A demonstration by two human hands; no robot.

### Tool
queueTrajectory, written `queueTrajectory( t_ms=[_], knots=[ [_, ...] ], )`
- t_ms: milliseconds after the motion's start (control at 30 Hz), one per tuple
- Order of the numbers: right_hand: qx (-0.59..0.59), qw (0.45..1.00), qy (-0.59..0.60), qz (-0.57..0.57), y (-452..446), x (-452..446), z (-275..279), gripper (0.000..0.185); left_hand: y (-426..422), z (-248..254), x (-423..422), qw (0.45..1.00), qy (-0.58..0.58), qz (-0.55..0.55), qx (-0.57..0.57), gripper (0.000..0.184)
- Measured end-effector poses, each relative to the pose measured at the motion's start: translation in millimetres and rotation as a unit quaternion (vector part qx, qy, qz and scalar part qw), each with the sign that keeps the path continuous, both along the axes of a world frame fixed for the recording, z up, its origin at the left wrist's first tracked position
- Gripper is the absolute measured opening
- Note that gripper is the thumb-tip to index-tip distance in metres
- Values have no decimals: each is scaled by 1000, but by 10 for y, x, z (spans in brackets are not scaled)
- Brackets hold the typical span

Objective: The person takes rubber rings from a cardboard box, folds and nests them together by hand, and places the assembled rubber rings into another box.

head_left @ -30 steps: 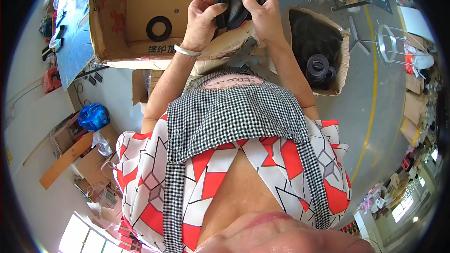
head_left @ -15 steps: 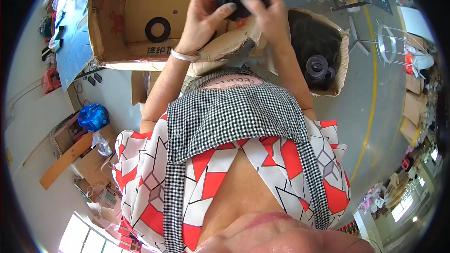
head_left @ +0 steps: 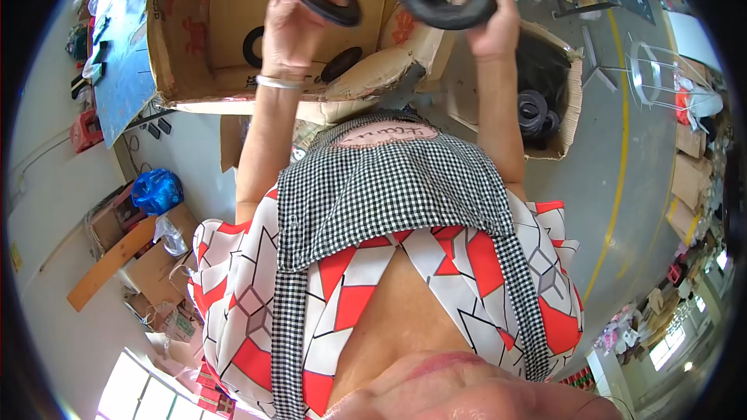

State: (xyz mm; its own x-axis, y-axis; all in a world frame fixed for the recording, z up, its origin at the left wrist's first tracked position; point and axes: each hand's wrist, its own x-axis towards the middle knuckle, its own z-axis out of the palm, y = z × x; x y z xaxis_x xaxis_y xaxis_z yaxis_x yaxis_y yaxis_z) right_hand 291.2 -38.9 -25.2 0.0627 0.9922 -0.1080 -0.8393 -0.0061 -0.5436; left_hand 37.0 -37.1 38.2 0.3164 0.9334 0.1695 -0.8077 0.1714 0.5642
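In the head view, my left hand (head_left: 289, 35), with a light bracelet at the wrist, grips a flat black rubber ring (head_left: 317, 1) held tilted above the carton. To its right, my right hand (head_left: 496, 27) is closed round a thicker black rubber ring (head_left: 426, 12), possibly several stacked; its hole faces me and fingertips show through it. Below my hands is a large open cardboard carton (head_left: 187, 92). More black rings lie inside, among them one ring (head_left: 342, 64) near its front side, partly under my left hand.
A smaller cardboard box (head_left: 574, 82) on the right holds dark rings (head_left: 532, 111). Blue-topped tables (head_left: 124, 70) stand left and at the back right. Farther right is a white wire-frame stand (head_left: 650, 74) on the grey floor. A blue bag (head_left: 156, 191) lies at left.
My hands, close together on a bunch of black rings before, have moved apart. The left now has one flat ring and the right a thick one. A ring near the carton's front shows more fully.
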Motion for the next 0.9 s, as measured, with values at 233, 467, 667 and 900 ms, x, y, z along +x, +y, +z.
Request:
queueTrajectory(
  t_ms=[233, 467, 667, 900],
  knots=[
    [116, 910, -398, -6, -328, -694, 500, 55, -258, -85, 399, 878, 426, 27, 219, 79],
    [83, 960, -265, -33, -408, -561, 234, 47, -209, -182, 546, 940, 302, -9, 158, 68],
    [58, 973, -209, -84, -657, -315, 278, 39, -290, -51, 861, 954, 263, -90, 114, 61],
    [-103, 955, -146, -237, -1190, 697, 153, 33, -67, -165, 1250, 976, 151, -157, -8, 39]
  ],
)
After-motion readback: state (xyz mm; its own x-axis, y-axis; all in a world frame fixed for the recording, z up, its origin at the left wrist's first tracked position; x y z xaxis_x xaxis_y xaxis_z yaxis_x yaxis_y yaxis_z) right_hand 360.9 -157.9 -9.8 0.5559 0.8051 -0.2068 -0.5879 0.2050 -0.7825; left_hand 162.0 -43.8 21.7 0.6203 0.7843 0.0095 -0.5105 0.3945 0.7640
